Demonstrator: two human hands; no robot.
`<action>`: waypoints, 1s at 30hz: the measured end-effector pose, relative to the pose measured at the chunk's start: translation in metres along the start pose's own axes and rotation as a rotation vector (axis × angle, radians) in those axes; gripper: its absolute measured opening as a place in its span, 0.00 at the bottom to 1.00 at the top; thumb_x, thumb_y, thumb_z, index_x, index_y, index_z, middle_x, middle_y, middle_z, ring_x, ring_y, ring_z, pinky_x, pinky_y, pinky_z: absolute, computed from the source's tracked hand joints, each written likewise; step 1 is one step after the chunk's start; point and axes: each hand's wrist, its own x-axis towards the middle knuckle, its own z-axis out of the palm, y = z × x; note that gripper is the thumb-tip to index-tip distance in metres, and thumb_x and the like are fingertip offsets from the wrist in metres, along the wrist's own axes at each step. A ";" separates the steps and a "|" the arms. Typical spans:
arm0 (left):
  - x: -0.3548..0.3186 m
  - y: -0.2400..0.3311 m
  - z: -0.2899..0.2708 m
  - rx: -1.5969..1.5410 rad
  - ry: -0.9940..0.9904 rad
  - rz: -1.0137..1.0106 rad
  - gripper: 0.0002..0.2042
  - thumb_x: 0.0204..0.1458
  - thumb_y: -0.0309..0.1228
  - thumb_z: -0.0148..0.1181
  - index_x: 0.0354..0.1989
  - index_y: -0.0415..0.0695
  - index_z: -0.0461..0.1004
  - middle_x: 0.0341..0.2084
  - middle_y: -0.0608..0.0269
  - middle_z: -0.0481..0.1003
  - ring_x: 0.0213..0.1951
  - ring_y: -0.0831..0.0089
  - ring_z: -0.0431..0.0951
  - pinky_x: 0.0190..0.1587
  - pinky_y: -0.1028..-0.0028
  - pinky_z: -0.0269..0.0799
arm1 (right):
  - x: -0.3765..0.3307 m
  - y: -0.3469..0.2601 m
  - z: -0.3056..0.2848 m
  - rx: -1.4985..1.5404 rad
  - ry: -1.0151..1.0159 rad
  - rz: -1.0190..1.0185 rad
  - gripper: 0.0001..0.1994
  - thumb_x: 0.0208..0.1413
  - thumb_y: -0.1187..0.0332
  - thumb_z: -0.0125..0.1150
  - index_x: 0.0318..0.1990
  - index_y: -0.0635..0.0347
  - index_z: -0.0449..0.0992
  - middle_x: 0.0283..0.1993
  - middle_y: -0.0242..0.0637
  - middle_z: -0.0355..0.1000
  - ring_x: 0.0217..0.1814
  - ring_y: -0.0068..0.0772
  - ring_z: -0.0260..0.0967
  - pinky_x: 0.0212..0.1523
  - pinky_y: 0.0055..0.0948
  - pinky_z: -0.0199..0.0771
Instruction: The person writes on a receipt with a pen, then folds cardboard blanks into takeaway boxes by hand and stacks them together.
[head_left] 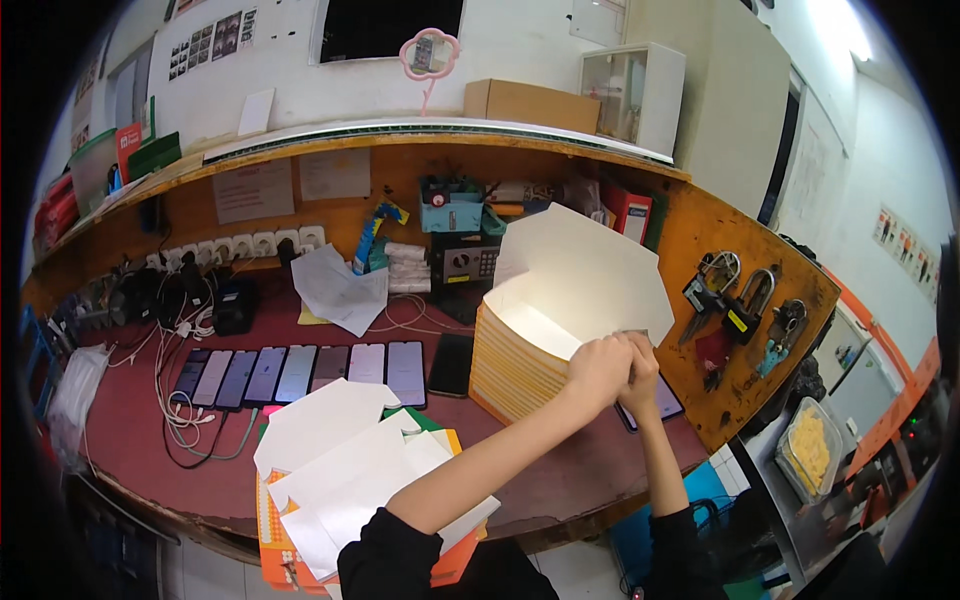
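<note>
My left hand [596, 370] and my right hand [640, 375] are pressed together at the right front corner of an orange-and-white cardboard box [520, 365]. The box stands open on the dark red desk [130, 440], its white lid [585, 265] raised behind it. Both hands pinch the box's edge near that corner; the fingertips are hidden behind each other. In front of me, at the desk's near edge, lies a pile of flat unfolded boxes [345, 470], white side up with orange showing beneath.
A row of several phones [300, 372] lies face up left of the box, with cables [185, 415] trailing off. A power strip [240, 245], papers, a small safe [462, 265] and padlocks [745, 300] on the orange side panel surround the desk. A tub of yellow pieces [810, 450] sits lower right.
</note>
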 end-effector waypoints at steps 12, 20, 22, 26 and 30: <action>0.031 -0.202 -0.027 -0.565 -0.120 -0.358 0.12 0.57 0.37 0.42 0.42 0.44 0.68 0.29 0.57 0.69 0.36 0.72 0.68 0.45 0.73 0.62 | -0.001 -0.020 -0.005 0.069 -0.286 0.029 0.24 0.40 0.58 0.65 0.47 0.51 0.68 0.55 0.43 0.59 0.64 0.54 0.45 0.59 0.46 0.50; -0.013 -0.176 -0.041 -0.502 0.122 -0.402 0.22 0.53 0.39 0.46 0.54 0.41 0.57 0.50 0.45 0.61 0.52 0.54 0.62 0.53 0.61 0.55 | -0.012 -0.036 0.025 -0.041 -0.171 -0.102 0.23 0.34 0.65 0.68 0.41 0.50 0.67 0.61 0.51 0.47 0.65 0.67 0.35 0.58 0.57 0.44; -0.057 -0.140 -0.042 -0.209 0.220 -0.372 0.33 0.49 0.44 0.51 0.59 0.40 0.46 0.57 0.46 0.52 0.58 0.51 0.53 0.57 0.49 0.44 | -0.017 -0.028 0.020 -0.046 -0.178 -0.096 0.23 0.34 0.65 0.68 0.42 0.50 0.67 0.61 0.52 0.46 0.65 0.67 0.36 0.58 0.56 0.45; -0.190 -0.080 -0.048 0.111 -0.340 -0.111 0.37 0.46 0.55 0.50 0.60 0.46 0.51 0.60 0.42 0.45 0.62 0.40 0.35 0.56 0.37 0.31 | -0.016 -0.038 0.016 0.012 -0.198 -0.016 0.28 0.36 0.64 0.68 0.48 0.52 0.63 0.62 0.53 0.44 0.65 0.66 0.37 0.59 0.54 0.45; -0.258 -0.063 -0.060 0.103 -0.717 -0.175 0.32 0.49 0.54 0.46 0.59 0.48 0.55 0.60 0.42 0.44 0.58 0.29 0.41 0.54 0.36 0.42 | -0.030 -0.052 0.019 -0.041 -0.020 -0.089 0.30 0.39 0.69 0.64 0.52 0.53 0.58 0.61 0.53 0.45 0.64 0.64 0.40 0.58 0.51 0.50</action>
